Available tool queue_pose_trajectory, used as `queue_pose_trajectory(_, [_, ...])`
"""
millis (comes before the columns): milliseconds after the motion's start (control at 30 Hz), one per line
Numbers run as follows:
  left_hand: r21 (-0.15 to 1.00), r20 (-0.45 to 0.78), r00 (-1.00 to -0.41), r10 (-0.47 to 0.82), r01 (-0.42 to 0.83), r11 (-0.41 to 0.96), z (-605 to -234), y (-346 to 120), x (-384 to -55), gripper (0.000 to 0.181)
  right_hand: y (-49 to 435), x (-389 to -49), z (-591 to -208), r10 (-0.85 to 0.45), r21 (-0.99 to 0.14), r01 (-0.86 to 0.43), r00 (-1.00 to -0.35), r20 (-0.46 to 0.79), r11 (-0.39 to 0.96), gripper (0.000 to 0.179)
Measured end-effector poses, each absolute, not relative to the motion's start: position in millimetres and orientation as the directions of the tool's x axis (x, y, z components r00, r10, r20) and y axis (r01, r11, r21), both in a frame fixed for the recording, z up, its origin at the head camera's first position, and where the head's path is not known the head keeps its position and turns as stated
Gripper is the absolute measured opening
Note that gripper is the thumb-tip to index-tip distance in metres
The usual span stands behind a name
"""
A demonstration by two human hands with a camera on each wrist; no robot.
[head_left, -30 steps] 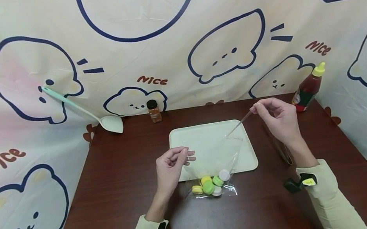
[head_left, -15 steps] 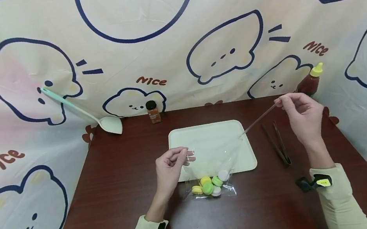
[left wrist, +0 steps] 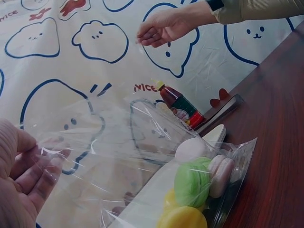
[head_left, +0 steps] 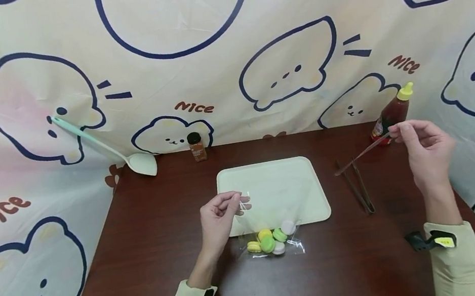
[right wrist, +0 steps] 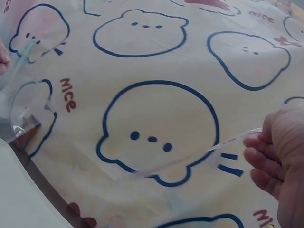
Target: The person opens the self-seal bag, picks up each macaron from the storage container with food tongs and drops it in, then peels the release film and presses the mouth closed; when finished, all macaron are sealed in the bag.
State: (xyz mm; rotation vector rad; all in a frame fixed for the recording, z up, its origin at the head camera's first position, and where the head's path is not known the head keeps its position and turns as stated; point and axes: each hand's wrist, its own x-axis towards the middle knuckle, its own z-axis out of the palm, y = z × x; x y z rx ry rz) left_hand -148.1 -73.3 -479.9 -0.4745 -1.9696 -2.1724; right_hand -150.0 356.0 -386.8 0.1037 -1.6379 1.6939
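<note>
My left hand (head_left: 220,224) pinches the upper left corner of a clear plastic bag (head_left: 297,247). Several macarons (head_left: 267,243) in yellow, green and pale white lie at the bag's bottom, over the tray's front edge. In the left wrist view the bag's film (left wrist: 109,147) stretches from the fingers to a green macaron (left wrist: 190,183). My right hand (head_left: 427,153), raised at the right, pinches one end of a thin clear strip (head_left: 363,151). The strip's other end hangs apart from the bag, over the tongs. Its length also shows in the right wrist view as a see-through ribbon (right wrist: 190,158).
A white tray (head_left: 268,171) lies mid-table behind the bag. Metal tongs (head_left: 369,206) rest to its right. At the back stand a red sauce bottle (head_left: 391,115) and a small spice jar (head_left: 197,150). A turner (head_left: 143,164) leans on the left of the backdrop.
My right hand has moved rightward from over the tray's back corner, and the strip has come away from the bag's mouth. The left hand stays in place; the bag's right side has sunk.
</note>
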Motion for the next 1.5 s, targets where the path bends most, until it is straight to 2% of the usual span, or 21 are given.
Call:
queue_pose_trajectory(233, [0.942,0.324,-0.943,0.076,0.314,-0.12,-482,-74,-147,0.022,377,-130,-400,0.449,-0.867,-0.492,-0.759,0.472,0.079,0.033])
queue_pose_trajectory(367, [0.944,0.315,-0.946,0.071,0.305,-0.127,-483,-75,-147,0.019,384,-118,-408,0.436,-0.877,-0.481,-0.785,0.441,0.021,0.032])
queue_pose_trajectory(567, [0.943,0.321,-0.944,0.076,0.312,-0.117,-483,-75,-148,0.018,399,-104,-413,0.456,-0.91,-0.416,-0.807,0.375,0.013,0.029])
queue_pose_trajectory(633, [0.944,0.319,-0.944,0.081,0.309,-0.117,-483,-75,-149,0.02,406,-100,-415,0.426,-0.929,-0.366,-0.832,0.355,0.059,0.027])
queue_pose_trajectory(733, [0.945,0.315,-0.945,0.086,0.304,-0.123,-482,-75,-150,0.022,419,-94,-418,0.293,-0.93,-0.259,-0.897,0.332,0.26,0.021])
queue_pose_trajectory(867, [0.945,0.315,-0.945,0.087,0.303,-0.126,-482,-74,-150,0.021,430,-91,-428,0.058,-0.815,-0.186,-0.964,0.259,0.548,0.015])
queue_pose_trajectory(1033, [0.947,0.308,-0.947,0.087,0.297,-0.125,-482,-74,-150,0.02,436,-99,-450,-0.094,-0.681,-0.137,-0.991,0.1,0.72,0.013])
queue_pose_trajectory(1133, [0.947,0.305,-0.949,0.086,0.293,-0.13,-482,-73,-150,0.022,439,-106,-463,-0.114,-0.654,-0.088,-0.994,0.003,0.751,0.017])
queue_pose_trajectory(1267, [0.948,0.302,-0.949,0.088,0.289,-0.133,-482,-73,-150,0.024,441,-114,-474,-0.13,-0.693,-0.023,-0.986,-0.102,0.721,0.02])
queue_pose_trajectory(1500, [0.945,0.306,-0.948,0.087,0.291,-0.147,-482,-73,-151,0.023,439,-122,-480,-0.154,-0.714,-0.021,-0.981,-0.122,0.7,0.028])
